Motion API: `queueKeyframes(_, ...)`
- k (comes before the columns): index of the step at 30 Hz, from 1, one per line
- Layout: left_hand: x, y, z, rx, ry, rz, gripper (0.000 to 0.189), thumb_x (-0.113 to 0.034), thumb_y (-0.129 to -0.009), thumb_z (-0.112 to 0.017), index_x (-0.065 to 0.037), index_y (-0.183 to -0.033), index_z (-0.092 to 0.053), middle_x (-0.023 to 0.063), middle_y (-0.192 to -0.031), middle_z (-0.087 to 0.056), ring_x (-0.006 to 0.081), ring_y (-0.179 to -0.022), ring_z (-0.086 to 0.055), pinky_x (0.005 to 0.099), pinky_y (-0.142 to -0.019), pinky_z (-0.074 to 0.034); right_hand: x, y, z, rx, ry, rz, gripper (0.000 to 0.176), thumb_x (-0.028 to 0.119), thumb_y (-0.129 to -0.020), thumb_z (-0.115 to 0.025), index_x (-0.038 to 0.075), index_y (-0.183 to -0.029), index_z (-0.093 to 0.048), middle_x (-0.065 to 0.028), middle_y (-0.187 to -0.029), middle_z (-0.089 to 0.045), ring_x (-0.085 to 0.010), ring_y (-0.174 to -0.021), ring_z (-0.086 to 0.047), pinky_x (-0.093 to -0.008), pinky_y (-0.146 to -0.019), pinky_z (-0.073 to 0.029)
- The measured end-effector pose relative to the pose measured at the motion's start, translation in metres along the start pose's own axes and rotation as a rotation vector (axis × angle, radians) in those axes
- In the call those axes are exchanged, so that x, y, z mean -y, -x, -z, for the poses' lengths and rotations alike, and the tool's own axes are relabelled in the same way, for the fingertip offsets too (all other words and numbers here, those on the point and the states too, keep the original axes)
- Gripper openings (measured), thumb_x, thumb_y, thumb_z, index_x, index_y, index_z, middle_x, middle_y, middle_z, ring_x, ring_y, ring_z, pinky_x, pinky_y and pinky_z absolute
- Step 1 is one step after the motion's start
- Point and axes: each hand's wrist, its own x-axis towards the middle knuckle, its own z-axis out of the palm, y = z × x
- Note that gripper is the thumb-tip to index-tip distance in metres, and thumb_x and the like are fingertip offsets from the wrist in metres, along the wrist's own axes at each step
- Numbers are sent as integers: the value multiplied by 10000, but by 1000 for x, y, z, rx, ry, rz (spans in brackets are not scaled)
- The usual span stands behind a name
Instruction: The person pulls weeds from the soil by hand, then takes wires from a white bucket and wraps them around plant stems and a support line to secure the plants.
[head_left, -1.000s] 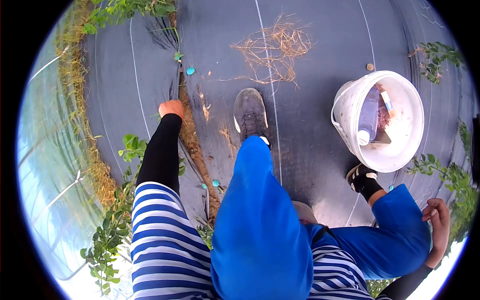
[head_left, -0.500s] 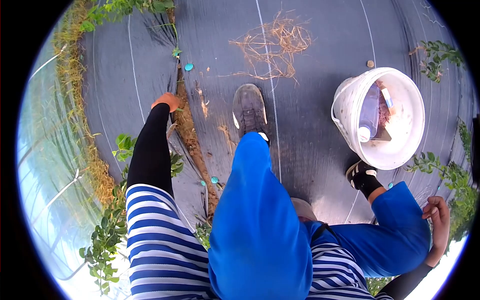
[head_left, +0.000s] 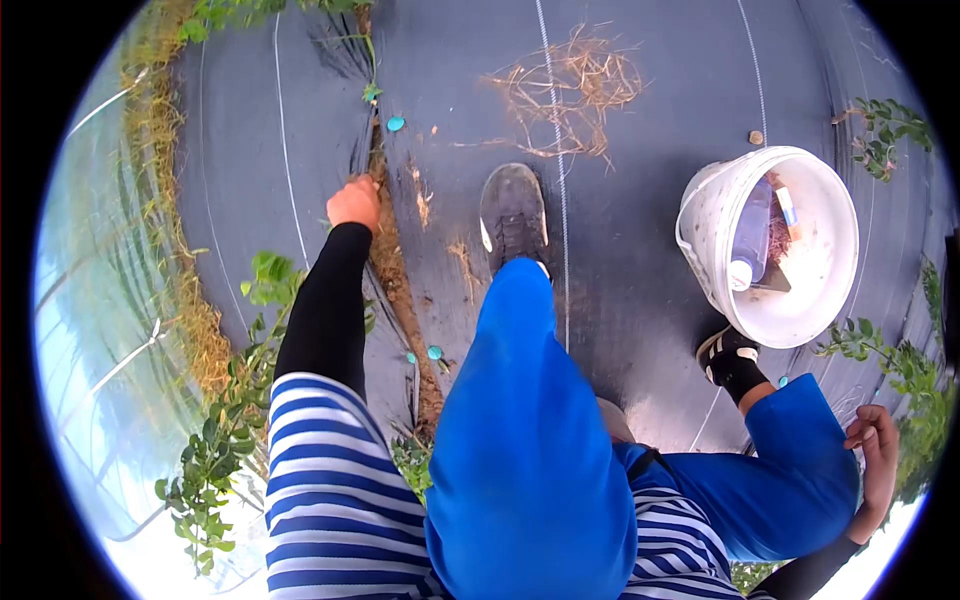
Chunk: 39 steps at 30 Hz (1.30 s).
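Note:
My left hand (head_left: 356, 204) is closed in a fist at the edge of the narrow soil strip (head_left: 393, 270), where two sheets of black ground cover (head_left: 620, 260) meet. Whatever its fingers grip is hidden beneath it. A small green sprig (head_left: 371, 92) grows out of the gap farther up. My right hand (head_left: 876, 455) hangs loosely beside my bent right knee, fingers slightly bent and apart, holding nothing. To its upper left a white bucket (head_left: 708, 240) lies tilted toward me, with a clear plastic bottle (head_left: 752, 235) and a small box (head_left: 787, 208) inside.
A tangle of dry roots or straw (head_left: 590, 90) lies ahead of my shoe (head_left: 515, 210). Teal discs (head_left: 396, 123) dot the ground cover. Leafy plants (head_left: 215, 470) stand at left, others (head_left: 900, 375) at right. Plastic greenhouse sheeting (head_left: 105, 300) runs along the left.
The view has shifted slightly, so the ground appears farther right. My left hand stays by the soil strip, drawn a little toward me, with more of its back showing. My right hand is still.

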Motion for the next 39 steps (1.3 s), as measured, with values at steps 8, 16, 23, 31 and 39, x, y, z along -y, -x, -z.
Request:
queueKeyframes(8,-1,-52,-19,-273,1461,348,251,-185,-865,-492,37,-970,-542,150,-786,-638,219,-666,-643,315,-514,-512,1,-4,0,12,-34,6,388,379,-888,-524,16,-1026,-521,-23,-760,-516,-98,-669,-507,-216,-639,-403)
queueKeyframes(16,-2,-83,-31,-268,854,167,457,-274,-777,-564,35,-1111,-523,259,-1046,-580,384,-1039,-529,399,-881,-418,5,-5,-4,-28,-50,6,341,333,-893,-518,9,-999,-532,-30,-750,-513,-108,-658,-501,-224,-623,-404)
queueKeyframes(23,-12,-75,-24,-260,704,83,509,-272,-786,-600,39,-1179,-511,247,-1104,-568,354,-1062,-534,377,-882,-430,1,-7,0,-21,-45,-4,335,310,-901,-508,1,-1032,-515,-38,-760,-526,-109,-643,-512,-221,-615,-405)
queueKeyframes(31,-8,-82,-32,-229,863,199,433,-269,-793,-594,45,-1089,-566,246,-1017,-604,362,-1000,-569,386,-842,-452,3,-5,-1,-38,-33,-27,310,274,-901,-508,-4,-1037,-514,-40,-762,-531,-111,-641,-517,-225,-620,-414)
queueKeyframes(39,2,-82,-31,-583,1069,439,365,-267,-822,-459,80,-885,-554,289,-878,-596,437,-866,-570,473,-752,-437,3,-4,-4,-29,-87,-35,300,260,-902,-508,-6,-1042,-509,-38,-761,-530,-111,-638,-516,-225,-620,-417)
